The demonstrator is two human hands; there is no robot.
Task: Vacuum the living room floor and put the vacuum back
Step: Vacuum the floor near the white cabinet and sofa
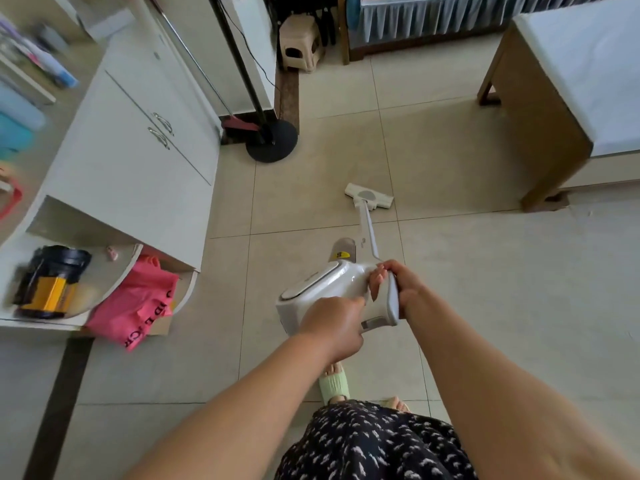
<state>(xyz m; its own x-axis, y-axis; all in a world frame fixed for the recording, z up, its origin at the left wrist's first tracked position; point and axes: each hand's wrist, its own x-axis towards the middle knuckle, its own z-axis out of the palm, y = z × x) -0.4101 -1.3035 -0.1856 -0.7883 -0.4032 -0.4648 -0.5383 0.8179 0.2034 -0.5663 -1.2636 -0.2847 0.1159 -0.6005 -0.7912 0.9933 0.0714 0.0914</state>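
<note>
Well, both my hands, right hand and left hand, grip the vacuum, its head on mid-frame floor, vacuuming seemingly underway, return undone.

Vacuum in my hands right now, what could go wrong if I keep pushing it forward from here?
The floor head points toward the black round stand base, whose thin cord hangs close by; the head might catch the cord or knock the stand. The wooden table leg sits to the right, so a wide sweep could bump it. Both the left hand and right hand grip the vacuum.
</note>
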